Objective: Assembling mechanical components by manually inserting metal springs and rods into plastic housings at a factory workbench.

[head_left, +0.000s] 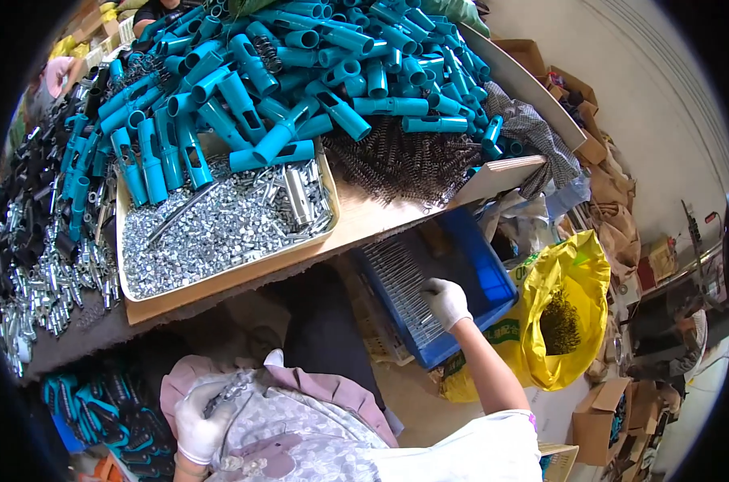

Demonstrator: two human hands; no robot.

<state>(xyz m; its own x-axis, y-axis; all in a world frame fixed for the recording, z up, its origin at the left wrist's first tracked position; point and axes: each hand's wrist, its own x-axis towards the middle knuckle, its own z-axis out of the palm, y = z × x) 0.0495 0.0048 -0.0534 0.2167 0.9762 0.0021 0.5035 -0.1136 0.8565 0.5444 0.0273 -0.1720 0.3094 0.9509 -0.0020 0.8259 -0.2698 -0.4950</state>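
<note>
My right hand (447,304), in a white glove, reaches into a blue crate (493,299) below the table's front edge. A row of thin silvery metal rods (392,277) lies side by side along the crate's left part. The fingers of that hand are drawn together at the rods; what they hold is hidden. Low at the left, my left hand (202,424), also gloved in white, is held over the patterned apron on my lap. Its fingers are curled round small silvery metal parts (234,391), too small to make out clearly.
On the table, a shallow tray (329,193) holds many small metal pieces. Teal slotted tubes (284,132) are heaped behind it, with dark springs (404,161) at their right. Black and silver parts (51,273) cover the left side. A yellow sack (533,329) stands beside the crate.
</note>
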